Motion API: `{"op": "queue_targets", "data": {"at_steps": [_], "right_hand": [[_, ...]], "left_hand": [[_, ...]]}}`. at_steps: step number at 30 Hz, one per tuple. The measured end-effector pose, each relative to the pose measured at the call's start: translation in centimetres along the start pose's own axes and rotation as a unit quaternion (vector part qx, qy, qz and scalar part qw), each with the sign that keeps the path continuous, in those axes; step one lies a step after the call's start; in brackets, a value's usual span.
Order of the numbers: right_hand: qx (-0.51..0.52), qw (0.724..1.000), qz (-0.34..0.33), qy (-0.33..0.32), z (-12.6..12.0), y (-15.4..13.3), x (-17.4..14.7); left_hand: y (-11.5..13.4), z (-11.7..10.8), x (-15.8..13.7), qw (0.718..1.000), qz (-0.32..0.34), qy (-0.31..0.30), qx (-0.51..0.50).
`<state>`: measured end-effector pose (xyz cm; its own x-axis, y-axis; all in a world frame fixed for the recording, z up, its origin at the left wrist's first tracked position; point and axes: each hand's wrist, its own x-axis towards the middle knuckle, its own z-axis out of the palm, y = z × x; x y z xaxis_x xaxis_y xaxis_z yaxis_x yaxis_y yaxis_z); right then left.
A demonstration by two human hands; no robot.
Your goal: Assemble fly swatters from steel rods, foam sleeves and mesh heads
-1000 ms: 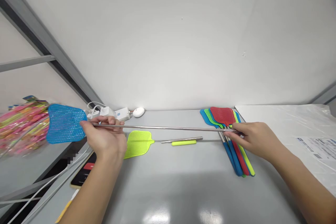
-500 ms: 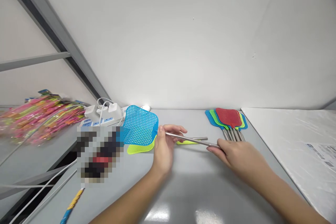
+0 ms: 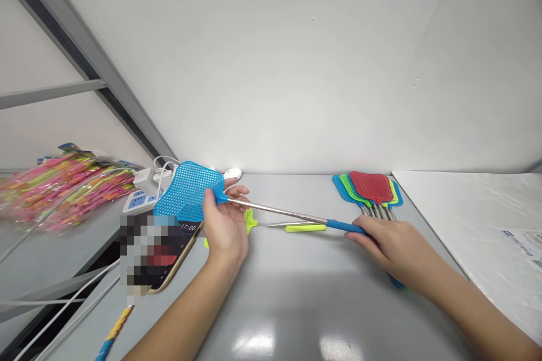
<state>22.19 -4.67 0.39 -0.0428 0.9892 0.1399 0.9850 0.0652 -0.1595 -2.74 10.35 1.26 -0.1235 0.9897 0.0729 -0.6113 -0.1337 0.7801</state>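
Observation:
A blue fly swatter [image 3: 192, 189] with a mesh head and a metal shaft is held across the table between both hands. My left hand [image 3: 226, 225] grips it at the base of the head, thumb in front, some fingers spread behind. At the other end, my right hand [image 3: 392, 242] is closed around the blue handle, part of which shows left of the fingers. Beneath the shaft lie a thin metal rod [image 3: 288, 224] and a yellow-green handle [image 3: 305, 228]. A yellow-green mesh head [image 3: 250, 220] is mostly hidden behind my left hand.
Several fly swatters [image 3: 372, 187] in red, green and blue are stacked at the back right. A phone [image 3: 182, 248] lies left, near a power strip [image 3: 138, 201] with white chargers. Pink and yellow bagged goods [image 3: 71, 192] sit far left. A white wrapped sheet [image 3: 478, 208] covers the right.
My left hand has moved left with the blue mesh head. More of the swatter's length now shows, including its blue handle beside my right hand, which has shifted slightly right.

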Motion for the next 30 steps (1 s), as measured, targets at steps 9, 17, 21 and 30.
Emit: {"op": "queue_targets", "data": {"at_steps": [9,17,21,30], "right_hand": [[0.001,0.992,-0.105,0.07,0.8,-0.8,-0.4],[0.107,0.993,-0.046,0.028,0.2,-3.1,-1.0],[0.282,0.956,0.054,-0.062,-0.1,-6.1,-1.2],[0.786,0.51,0.202,-0.287,0.1,-7.5,-1.5]], "left_hand": [[-0.6,-0.1,0.2,0.999,0.009,0.044,0.029],[-1.9,0.9,-2.9,0.999,-0.031,-0.012,0.026],[-2.7,2.0,-6.4,0.984,-0.111,-0.123,0.069],[-2.0,2.0,-6.6,0.975,-0.117,-0.175,0.077]]}}
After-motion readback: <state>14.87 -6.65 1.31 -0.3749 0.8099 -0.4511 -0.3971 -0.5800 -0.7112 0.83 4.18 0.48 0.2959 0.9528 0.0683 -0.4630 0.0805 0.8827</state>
